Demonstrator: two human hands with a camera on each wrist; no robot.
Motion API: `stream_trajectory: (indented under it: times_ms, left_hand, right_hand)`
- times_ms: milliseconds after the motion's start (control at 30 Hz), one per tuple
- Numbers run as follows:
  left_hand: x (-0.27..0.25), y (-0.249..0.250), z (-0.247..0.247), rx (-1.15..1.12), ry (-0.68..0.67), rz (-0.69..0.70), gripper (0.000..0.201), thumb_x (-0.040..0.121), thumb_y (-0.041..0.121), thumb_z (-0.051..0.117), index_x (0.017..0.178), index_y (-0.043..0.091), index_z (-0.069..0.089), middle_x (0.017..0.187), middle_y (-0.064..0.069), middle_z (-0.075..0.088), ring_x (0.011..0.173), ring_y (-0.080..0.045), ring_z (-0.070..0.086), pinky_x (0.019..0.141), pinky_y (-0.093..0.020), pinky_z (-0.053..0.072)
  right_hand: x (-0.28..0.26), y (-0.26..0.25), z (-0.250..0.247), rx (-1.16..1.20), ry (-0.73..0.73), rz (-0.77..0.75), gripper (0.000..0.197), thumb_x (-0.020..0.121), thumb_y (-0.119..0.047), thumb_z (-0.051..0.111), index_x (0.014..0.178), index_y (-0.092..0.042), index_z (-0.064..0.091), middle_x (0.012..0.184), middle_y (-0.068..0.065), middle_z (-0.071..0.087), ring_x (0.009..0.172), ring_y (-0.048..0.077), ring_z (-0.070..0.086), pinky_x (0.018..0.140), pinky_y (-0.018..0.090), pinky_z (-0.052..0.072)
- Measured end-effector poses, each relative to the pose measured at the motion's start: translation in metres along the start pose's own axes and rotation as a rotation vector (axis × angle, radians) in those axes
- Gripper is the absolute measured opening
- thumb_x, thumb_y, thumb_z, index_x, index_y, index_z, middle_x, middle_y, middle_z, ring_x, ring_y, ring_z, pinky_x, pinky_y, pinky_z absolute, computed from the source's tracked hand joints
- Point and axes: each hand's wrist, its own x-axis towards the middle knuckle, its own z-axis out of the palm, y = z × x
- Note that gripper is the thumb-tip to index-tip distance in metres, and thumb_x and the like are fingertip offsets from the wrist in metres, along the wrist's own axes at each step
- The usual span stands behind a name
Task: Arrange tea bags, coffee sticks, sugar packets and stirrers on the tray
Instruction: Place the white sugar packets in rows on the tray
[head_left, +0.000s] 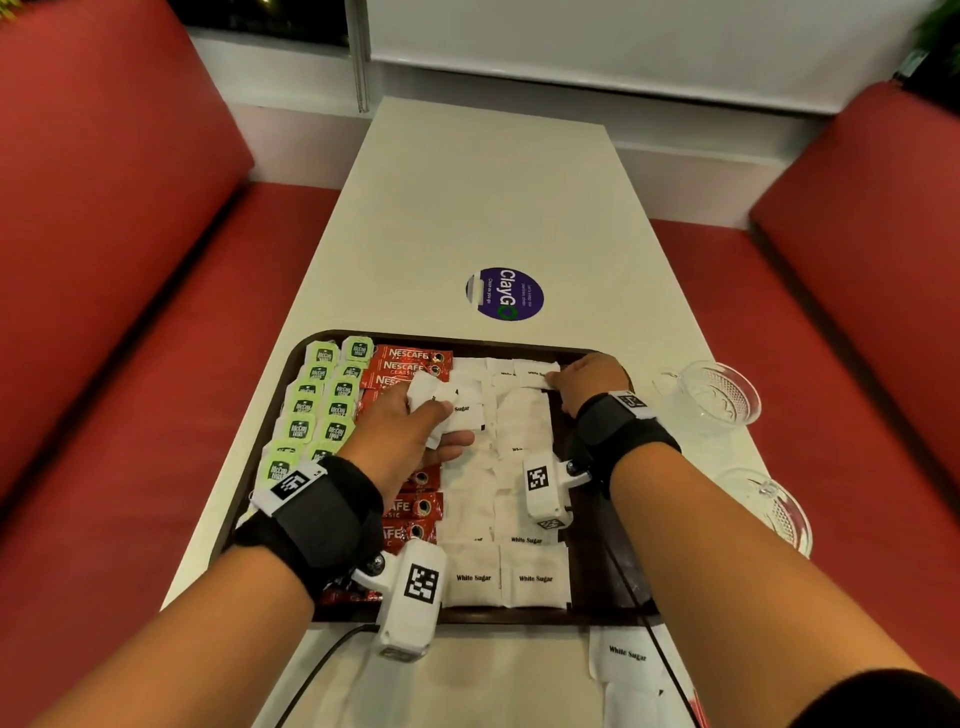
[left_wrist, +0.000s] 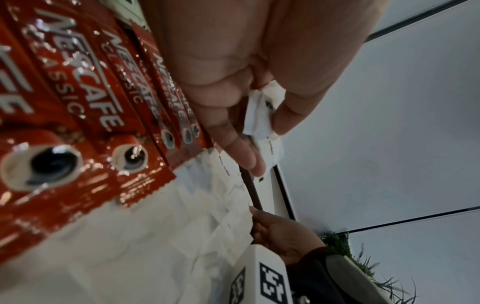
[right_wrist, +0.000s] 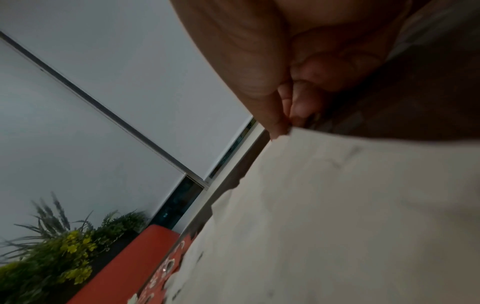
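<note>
White counter (head_left: 483, 208) between red booth seats, brown tray (head_left: 608, 582) at 6 o'clock. Your left hand (head_left: 400, 436) is pinching a loose bunch of sugar packets (head_left: 441, 410) over the coffee sticks (head_left: 410, 366), so one could slip and mess that row. Your right hand (head_left: 589, 382) pinches a packet edge at the tray's 1 o'clock corner. Tea bags (head_left: 322, 400) fill the 9 o'clock side; two glass cups (head_left: 719, 397) sit at 3 o'clock, contents unclear.

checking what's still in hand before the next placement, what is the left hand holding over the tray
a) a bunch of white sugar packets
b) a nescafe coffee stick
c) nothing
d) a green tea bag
a: the left hand grips a bunch of white sugar packets above the tray, the white paper also showing between its fingers in the left wrist view.
</note>
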Motion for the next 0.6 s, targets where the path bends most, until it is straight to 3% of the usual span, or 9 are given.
stream_trajectory:
  times_ms: [133,233,333,400,467,533,600]
  left_hand:
    - [0.0,0.001,0.002,-0.017,-0.007,-0.029,0.011,0.096,0.007,0.052,0.093,0.009,0.042,0.115,-0.014,0.054,0.087,-0.028,0.073,0.076,-0.034,0.06]
    - [0.0,0.002,0.002,0.029,-0.011,-0.016,0.004,0.096,0.011,0.055,0.097,0.01,0.05,0.117,-0.01,0.06,0.09,-0.025,0.073,0.07,-0.031,0.059]
    - [0.001,0.002,0.004,0.095,0.03,0.017,0.011,0.095,0.017,0.058,0.104,0.011,0.058,0.114,-0.011,0.067,0.095,-0.023,0.071,0.069,-0.03,0.055]
    - [0.001,0.004,0.008,0.098,0.035,0.047,0.006,0.095,0.019,0.06,0.099,0.015,0.062,0.11,-0.011,0.069,0.096,-0.024,0.069,0.07,-0.03,0.053]
    - [0.0,0.005,0.012,0.062,0.009,0.064,0.011,0.095,0.019,0.059,0.103,0.012,0.063,0.109,-0.009,0.07,0.094,-0.022,0.07,0.07,-0.027,0.055]
    - [-0.001,0.004,0.015,0.017,-0.01,0.063,0.017,0.096,0.016,0.058,0.108,0.005,0.061,0.109,-0.012,0.069,0.091,-0.022,0.072,0.071,-0.027,0.056]
    - [-0.003,0.004,0.016,-0.006,-0.008,0.057,0.019,0.097,0.012,0.055,0.112,0.0,0.058,0.109,-0.015,0.069,0.089,-0.022,0.072,0.07,-0.025,0.057]
  right_hand:
    - [-0.001,0.0,-0.002,-0.03,0.038,-0.022,0.03,0.088,-0.035,0.064,0.1,-0.007,0.063,0.104,0.011,0.068,0.091,0.029,0.061,0.075,0.03,0.045]
    - [-0.016,-0.005,-0.008,0.148,0.114,-0.193,0.027,0.09,-0.035,0.062,0.091,-0.008,0.059,0.086,0.007,0.065,0.085,0.027,0.06,0.066,0.027,0.042]
    - [-0.051,-0.02,-0.019,0.352,-0.162,-0.368,0.035,0.089,-0.04,0.063,0.089,-0.005,0.066,0.079,0.004,0.065,0.066,0.017,0.055,0.055,0.025,0.042]
    - [-0.072,-0.025,-0.026,0.33,-0.416,-0.405,0.03,0.087,-0.039,0.067,0.093,-0.011,0.069,0.083,0.003,0.068,0.067,0.011,0.058,0.057,0.023,0.046]
    - [-0.082,-0.022,-0.025,0.342,-0.519,-0.425,0.023,0.085,-0.03,0.071,0.096,-0.01,0.07,0.082,0.002,0.07,0.068,0.01,0.062,0.06,0.023,0.048]
    - [-0.08,-0.015,-0.022,0.448,-0.462,-0.422,0.015,0.086,-0.022,0.071,0.094,-0.009,0.069,0.079,0.003,0.07,0.064,0.011,0.062,0.056,0.023,0.047]
    - [-0.072,-0.009,-0.022,0.606,-0.307,-0.339,0.005,0.086,-0.016,0.07,0.088,-0.011,0.067,0.075,0.003,0.068,0.058,0.013,0.059,0.049,0.021,0.043]
